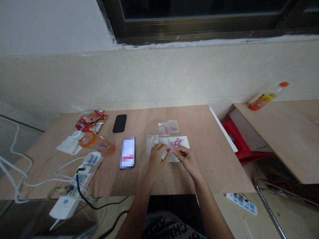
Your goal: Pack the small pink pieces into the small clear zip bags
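My left hand (156, 156) and my right hand (186, 158) meet over a white sheet of paper (183, 144) on the wooden table (214, 159). Their fingertips pinch together around something small and clear, probably a little plastic bag, too small to make out. A pile of small pink beads (176, 142) lies on the paper just beyond my fingers. Two small clear bags holding pink beads (168, 128) lie behind the paper. Another clear bag (151, 141) rests left of my left hand.
A lit phone (128, 153) lies left of my hands, a dark phone (120, 123) farther back. Snack wrappers (91, 120), an orange bottle on its side (98, 143), a tissue (69, 144) and a power strip with cables (86, 167) fill the left. An orange drink bottle (267, 96) lies on the right-hand table.
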### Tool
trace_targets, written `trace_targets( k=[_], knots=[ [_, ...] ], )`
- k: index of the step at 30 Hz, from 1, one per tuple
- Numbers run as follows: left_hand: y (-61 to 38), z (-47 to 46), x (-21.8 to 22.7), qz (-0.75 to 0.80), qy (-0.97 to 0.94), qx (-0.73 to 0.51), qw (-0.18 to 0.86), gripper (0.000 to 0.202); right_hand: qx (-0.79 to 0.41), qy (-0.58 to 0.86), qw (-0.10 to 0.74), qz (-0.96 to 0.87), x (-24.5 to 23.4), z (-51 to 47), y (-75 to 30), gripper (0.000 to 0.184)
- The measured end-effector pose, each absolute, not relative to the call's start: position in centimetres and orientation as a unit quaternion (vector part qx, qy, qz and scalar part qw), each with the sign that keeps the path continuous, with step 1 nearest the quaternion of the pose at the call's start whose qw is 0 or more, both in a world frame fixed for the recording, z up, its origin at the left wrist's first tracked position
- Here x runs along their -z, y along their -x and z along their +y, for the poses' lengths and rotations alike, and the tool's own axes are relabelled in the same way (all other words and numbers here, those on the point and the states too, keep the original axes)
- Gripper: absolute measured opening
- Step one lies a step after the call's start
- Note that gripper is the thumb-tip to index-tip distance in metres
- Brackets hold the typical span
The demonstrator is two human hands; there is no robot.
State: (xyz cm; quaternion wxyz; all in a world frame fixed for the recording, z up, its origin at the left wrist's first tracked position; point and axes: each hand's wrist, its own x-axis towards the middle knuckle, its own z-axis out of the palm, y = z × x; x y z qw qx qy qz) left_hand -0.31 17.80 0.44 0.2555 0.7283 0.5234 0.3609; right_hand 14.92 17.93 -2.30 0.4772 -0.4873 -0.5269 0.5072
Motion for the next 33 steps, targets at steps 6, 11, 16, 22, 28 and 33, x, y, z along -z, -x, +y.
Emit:
trace_targets(
  k=[6, 11, 16, 22, 28, 33],
  knots=[
    [0.3, 18.0, -0.4, 0.510, -0.739, -0.356, 0.259, 0.021, -0.471, 0.490, 0.474, -0.560, 2.5, 18.0, -15.0, 0.026],
    [-0.3, 17.9, -0.4, 0.525, -0.757, -0.322, 0.220, 0.021, -0.384, 0.521, 0.455, -0.612, 2.0, 17.8, -14.6, 0.022],
    [-0.6, 17.9, -0.6, 0.551, -0.753, -0.320, 0.166, 0.021, -0.279, 0.597, 0.457, -0.598, 1.8, 18.0, -14.8, 0.021],
    [-0.5, 17.8, -0.7, 0.559, -0.731, -0.353, 0.169, 0.022, -0.250, 0.622, 0.444, -0.595, 1.4, 17.9, -15.3, 0.020],
    [-0.4, 17.9, -0.7, 0.549, -0.735, -0.347, 0.193, 0.021, -0.283, 0.580, 0.435, -0.628, 1.7, 17.4, -15.0, 0.016],
    [-0.3, 17.8, -1.0, 0.546, -0.721, -0.357, 0.233, 0.020, -0.265, 0.536, 0.408, -0.690, 1.5, 17.3, -15.3, 0.022]
  ],
)
